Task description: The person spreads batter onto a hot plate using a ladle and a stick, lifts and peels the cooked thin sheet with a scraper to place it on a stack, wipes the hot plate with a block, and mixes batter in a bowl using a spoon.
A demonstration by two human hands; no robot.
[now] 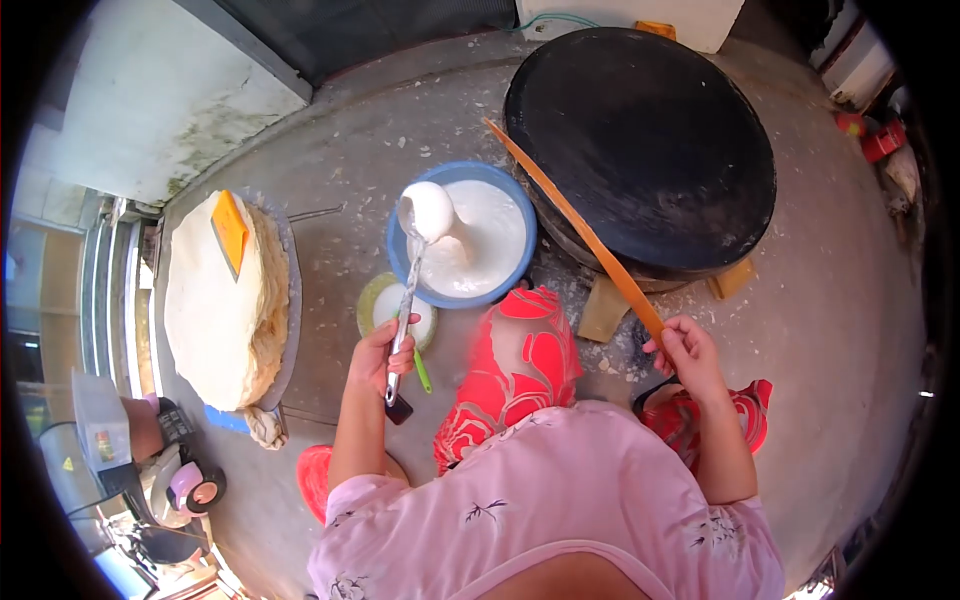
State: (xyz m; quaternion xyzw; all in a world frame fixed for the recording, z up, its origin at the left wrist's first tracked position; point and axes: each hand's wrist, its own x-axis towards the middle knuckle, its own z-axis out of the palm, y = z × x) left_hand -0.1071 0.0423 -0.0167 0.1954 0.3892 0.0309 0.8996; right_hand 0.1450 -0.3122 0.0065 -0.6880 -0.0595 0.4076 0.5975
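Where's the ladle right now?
In the head view, the ladle is left of centre, held in the person's left hand, its bowl over the left part of the blue basin.

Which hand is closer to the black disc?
The right hand, apart from the black disc, on its near side. The left hand is farther, off to the disc's left.

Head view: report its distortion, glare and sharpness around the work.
Head view: strong wide-angle bowing, black corners. Head view, left edge: daylight burns patches to white. Head view, centre: white liquid in the blue basin looks pale with little texture; the black griddle is dark, its scuffs visible; left hand and right hand read clearly.
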